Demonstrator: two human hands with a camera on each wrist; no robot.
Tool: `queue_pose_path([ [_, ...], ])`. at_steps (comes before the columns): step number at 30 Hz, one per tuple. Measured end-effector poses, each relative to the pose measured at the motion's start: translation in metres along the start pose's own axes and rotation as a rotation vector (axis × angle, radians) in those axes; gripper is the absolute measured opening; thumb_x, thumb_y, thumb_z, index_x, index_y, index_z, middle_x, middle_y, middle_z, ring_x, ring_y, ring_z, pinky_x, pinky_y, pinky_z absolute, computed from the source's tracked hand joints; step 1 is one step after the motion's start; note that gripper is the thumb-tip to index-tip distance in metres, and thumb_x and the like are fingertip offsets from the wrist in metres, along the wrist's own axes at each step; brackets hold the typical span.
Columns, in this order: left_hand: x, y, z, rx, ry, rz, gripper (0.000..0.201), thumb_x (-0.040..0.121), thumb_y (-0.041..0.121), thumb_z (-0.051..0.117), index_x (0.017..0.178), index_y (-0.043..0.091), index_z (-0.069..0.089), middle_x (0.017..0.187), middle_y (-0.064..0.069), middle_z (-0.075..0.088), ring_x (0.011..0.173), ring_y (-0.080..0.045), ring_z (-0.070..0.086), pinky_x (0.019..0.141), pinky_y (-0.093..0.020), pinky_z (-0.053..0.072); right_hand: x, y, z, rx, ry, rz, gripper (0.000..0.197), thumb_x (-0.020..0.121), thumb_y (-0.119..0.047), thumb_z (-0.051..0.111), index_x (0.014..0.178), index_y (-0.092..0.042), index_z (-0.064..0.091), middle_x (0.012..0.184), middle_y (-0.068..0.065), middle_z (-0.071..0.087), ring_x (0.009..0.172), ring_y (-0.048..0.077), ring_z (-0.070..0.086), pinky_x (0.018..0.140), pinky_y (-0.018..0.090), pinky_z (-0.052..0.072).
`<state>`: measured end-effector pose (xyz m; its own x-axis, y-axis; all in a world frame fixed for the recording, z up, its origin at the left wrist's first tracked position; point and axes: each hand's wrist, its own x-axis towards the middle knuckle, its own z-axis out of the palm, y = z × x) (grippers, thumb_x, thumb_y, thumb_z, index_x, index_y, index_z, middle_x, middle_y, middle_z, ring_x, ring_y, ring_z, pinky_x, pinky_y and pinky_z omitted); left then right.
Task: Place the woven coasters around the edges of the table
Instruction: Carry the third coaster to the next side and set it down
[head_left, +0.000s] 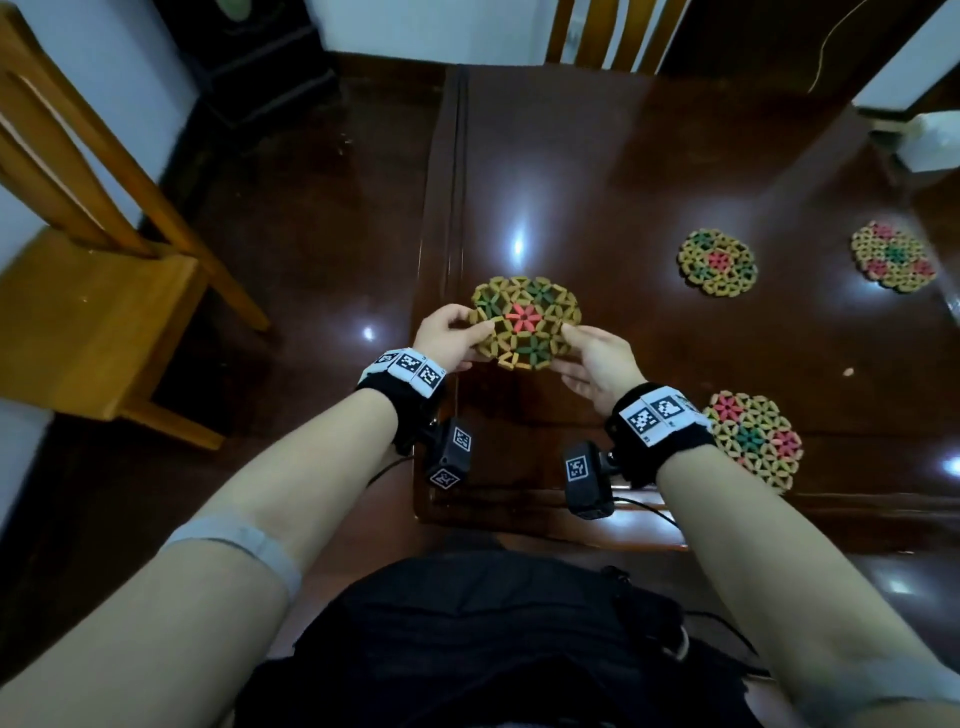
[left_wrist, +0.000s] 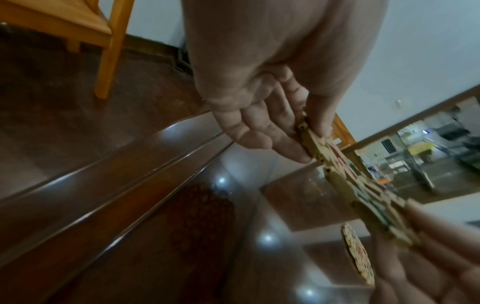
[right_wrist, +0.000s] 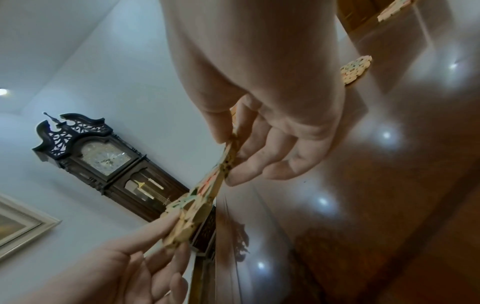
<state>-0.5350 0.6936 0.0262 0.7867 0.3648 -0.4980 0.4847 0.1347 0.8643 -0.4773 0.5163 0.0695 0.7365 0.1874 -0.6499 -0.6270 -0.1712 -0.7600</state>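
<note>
Both hands hold one round woven coaster (head_left: 524, 323) with a red flower centre, just above the dark glossy table (head_left: 623, 182) near its left edge. My left hand (head_left: 451, 332) pinches its left rim, thumb on top and fingers (left_wrist: 262, 131) beneath the coaster (left_wrist: 363, 191). My right hand (head_left: 592, 358) pinches the right rim, thumb above and fingers (right_wrist: 259, 156) under the coaster (right_wrist: 207, 191). Three more coasters lie flat on the table: one (head_left: 717, 262) mid-right, one (head_left: 892, 255) far right, one (head_left: 753, 439) beside my right wrist.
A light wooden chair (head_left: 93, 291) stands on the floor left of the table, another chair back (head_left: 602, 31) at the far side. A white box (head_left: 930, 140) sits at the far right. A dark grandfather clock (right_wrist: 103, 164) stands against the wall.
</note>
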Motion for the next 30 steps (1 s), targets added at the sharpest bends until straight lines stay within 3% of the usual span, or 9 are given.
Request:
queue_pose_path([
  [3, 0.017, 0.010, -0.001, -0.087, 0.039, -0.056, 0.024, 0.089, 0.029, 0.062, 0.108, 0.015, 0.066, 0.081, 0.002, 0.071, 0.055, -0.005, 0.068, 0.050, -0.018, 0.039, 0.017, -0.003, 0.000, 0.041, 0.028, 0.007, 0.024, 0.093, -0.019, 0.057, 0.117, -0.017, 0.057, 0.091, -0.005, 0.066, 0.074, 0.013, 0.066, 0.073, 0.027, 0.044],
  [7, 0.040, 0.022, -0.002, 0.014, 0.052, -0.059, 0.025, 0.087, 0.028, 0.065, 0.109, 0.015, 0.069, 0.090, 0.000, 0.071, 0.065, -0.006, 0.064, 0.052, -0.018, 0.040, 0.033, -0.008, 0.005, 0.102, 0.075, 0.000, 0.033, 0.093, -0.015, 0.056, 0.126, -0.016, 0.051, 0.086, -0.005, 0.063, 0.071, 0.011, 0.063, 0.071, 0.026, 0.043],
  [12, 0.067, 0.032, -0.014, 0.099, -0.002, -0.075, 0.027, 0.082, 0.029, 0.070, 0.106, 0.016, 0.070, 0.096, -0.002, 0.072, 0.073, -0.009, 0.065, 0.054, -0.020, 0.042, 0.049, -0.009, 0.017, 0.051, 0.086, -0.006, 0.046, 0.090, -0.011, 0.060, 0.134, -0.016, 0.047, 0.103, -0.002, 0.066, 0.080, 0.010, 0.064, 0.089, 0.033, 0.045],
  [15, 0.088, 0.031, -0.026, 0.156, -0.088, -0.087, 0.030, 0.077, 0.028, 0.076, 0.104, 0.016, 0.071, 0.099, -0.003, 0.073, 0.081, -0.012, 0.066, 0.056, -0.020, 0.043, 0.056, -0.007, 0.030, 0.100, 0.075, -0.032, 0.057, 0.085, -0.005, 0.063, 0.136, -0.020, 0.042, 0.106, -0.006, 0.067, 0.091, 0.013, 0.067, 0.090, 0.033, 0.047],
  [18, 0.107, 0.032, -0.040, 0.205, -0.208, -0.109, 0.030, 0.075, 0.027, 0.078, 0.102, 0.017, 0.071, 0.096, -0.001, 0.073, 0.078, -0.008, 0.066, 0.058, -0.020, 0.044, 0.059, -0.003, 0.052, 0.180, 0.097, -0.111, 0.069, 0.083, 0.002, 0.062, 0.140, -0.026, 0.035, 0.121, -0.006, 0.059, 0.110, 0.018, 0.062, 0.087, 0.033, 0.049],
  [21, 0.121, 0.034, -0.058, 0.146, -0.290, -0.202, 0.030, 0.077, 0.018, 0.077, 0.104, 0.011, 0.068, 0.085, -0.002, 0.070, 0.066, -0.005, 0.065, 0.058, -0.018, 0.045, 0.059, 0.002, 0.083, 0.180, 0.124, -0.154, 0.073, 0.084, -0.001, 0.062, 0.138, -0.039, 0.033, 0.127, -0.005, 0.053, 0.113, 0.018, 0.057, 0.079, 0.033, 0.047],
  [24, 0.129, 0.033, -0.084, 0.068, -0.316, -0.306, 0.027, 0.077, 0.011, 0.076, 0.102, 0.011, 0.067, 0.075, -0.002, 0.069, 0.051, -0.003, 0.063, 0.053, -0.018, 0.043, 0.057, 0.000, 0.120, 0.143, 0.138, -0.127, 0.072, 0.087, -0.009, 0.062, 0.134, -0.051, 0.028, 0.119, -0.003, 0.057, 0.091, 0.018, 0.066, 0.062, 0.027, 0.045],
  [26, 0.135, 0.032, -0.104, 0.086, -0.328, -0.294, 0.025, 0.077, 0.011, 0.076, 0.099, 0.013, 0.067, 0.073, -0.002, 0.069, 0.047, -0.001, 0.062, 0.047, -0.015, 0.042, 0.061, -0.003, 0.144, 0.149, 0.192, -0.145, 0.071, 0.088, -0.003, 0.058, 0.138, -0.043, 0.026, 0.111, 0.003, 0.059, 0.075, 0.013, 0.065, 0.050, 0.021, 0.044],
  [30, 0.149, 0.040, -0.129, 0.162, -0.403, -0.214, 0.025, 0.081, 0.019, 0.072, 0.105, 0.017, 0.064, 0.077, 0.003, 0.069, 0.052, -0.002, 0.063, 0.048, -0.016, 0.038, 0.075, -0.011, 0.173, 0.171, 0.313, -0.167, 0.061, 0.086, 0.006, 0.054, 0.135, -0.025, 0.037, 0.118, 0.013, 0.060, 0.082, 0.019, 0.060, 0.039, 0.012, 0.040],
])
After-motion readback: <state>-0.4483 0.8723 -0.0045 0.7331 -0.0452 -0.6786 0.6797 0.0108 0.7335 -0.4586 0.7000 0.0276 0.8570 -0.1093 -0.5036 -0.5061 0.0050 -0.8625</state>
